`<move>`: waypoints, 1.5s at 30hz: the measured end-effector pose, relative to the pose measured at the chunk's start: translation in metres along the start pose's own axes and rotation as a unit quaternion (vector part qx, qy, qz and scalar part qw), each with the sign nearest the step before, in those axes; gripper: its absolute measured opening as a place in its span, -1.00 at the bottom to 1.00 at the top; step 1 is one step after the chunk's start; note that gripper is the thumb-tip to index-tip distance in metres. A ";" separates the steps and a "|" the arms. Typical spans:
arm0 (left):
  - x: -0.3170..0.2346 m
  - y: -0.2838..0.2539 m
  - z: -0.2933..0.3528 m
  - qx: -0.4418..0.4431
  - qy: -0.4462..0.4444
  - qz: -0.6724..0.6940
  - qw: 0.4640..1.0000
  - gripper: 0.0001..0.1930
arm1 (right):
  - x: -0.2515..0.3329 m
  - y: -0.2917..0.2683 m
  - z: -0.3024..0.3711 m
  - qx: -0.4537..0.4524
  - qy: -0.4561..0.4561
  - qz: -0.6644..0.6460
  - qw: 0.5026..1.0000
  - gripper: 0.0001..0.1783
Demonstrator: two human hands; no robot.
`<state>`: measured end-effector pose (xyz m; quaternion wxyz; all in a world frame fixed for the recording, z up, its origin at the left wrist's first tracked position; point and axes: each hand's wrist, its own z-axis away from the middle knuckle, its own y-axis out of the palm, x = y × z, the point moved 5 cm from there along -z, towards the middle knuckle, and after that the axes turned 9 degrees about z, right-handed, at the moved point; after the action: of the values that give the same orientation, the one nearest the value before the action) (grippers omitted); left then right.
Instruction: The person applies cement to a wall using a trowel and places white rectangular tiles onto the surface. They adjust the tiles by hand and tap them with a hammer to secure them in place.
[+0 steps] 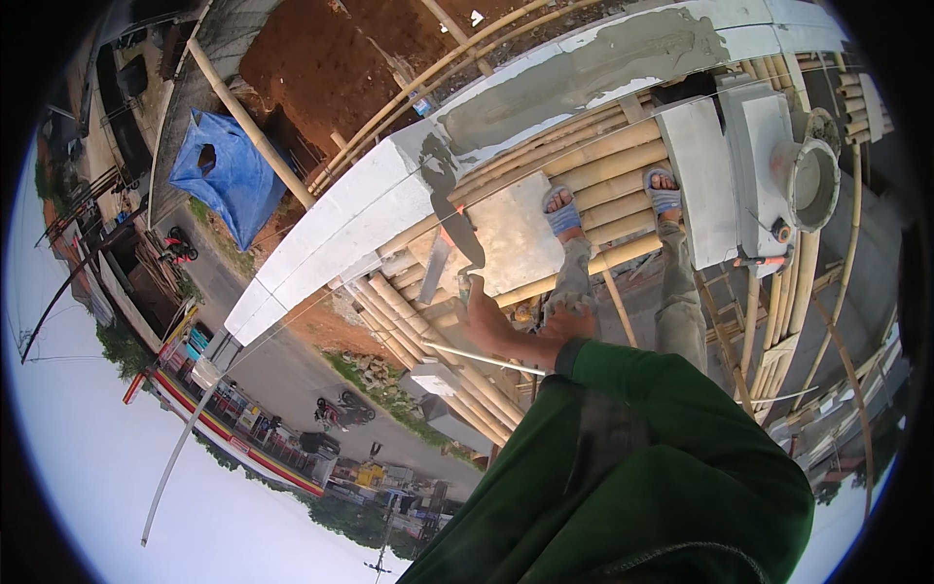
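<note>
Clamping a trowel (461, 234) in the right grip (484, 316), left grip (569, 322) unclear, roadside sign (236, 445) unreadable.

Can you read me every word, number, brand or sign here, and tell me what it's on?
No text can be read.
Red-and-yellow striped building edge: any lettering is too small and blurred.
Blue-and-white scrap: too small to read.
Trowel: no lettering shows.
</note>
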<state>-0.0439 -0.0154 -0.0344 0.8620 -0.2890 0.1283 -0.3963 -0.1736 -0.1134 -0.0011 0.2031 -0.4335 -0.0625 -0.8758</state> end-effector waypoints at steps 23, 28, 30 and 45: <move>0.004 0.008 0.004 -0.007 0.027 -0.037 0.999 -0.44 | -0.067 -0.011 -0.018 0.047 -0.018 -0.012 0.999 -0.40; 0.003 0.015 0.011 -0.017 0.027 -0.047 0.998 -0.44 | -0.075 -0.006 -0.096 -0.120 -0.071 0.003 0.990 -0.46; 0.002 0.016 0.014 -0.022 0.029 -0.051 0.998 -0.44 | -0.070 0.013 -0.139 -0.128 -0.088 0.004 0.988 -0.47; 0.010 0.054 -0.002 0.000 0.111 -0.092 0.990 -0.45 | -0.101 -0.173 0.028 -0.094 -0.001 0.104 0.990 -0.64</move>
<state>-0.0058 0.0045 -0.0686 0.8024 -0.2535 0.1961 -0.5034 -0.1690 0.0825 -0.0518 0.2515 -0.4557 0.0650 -0.8514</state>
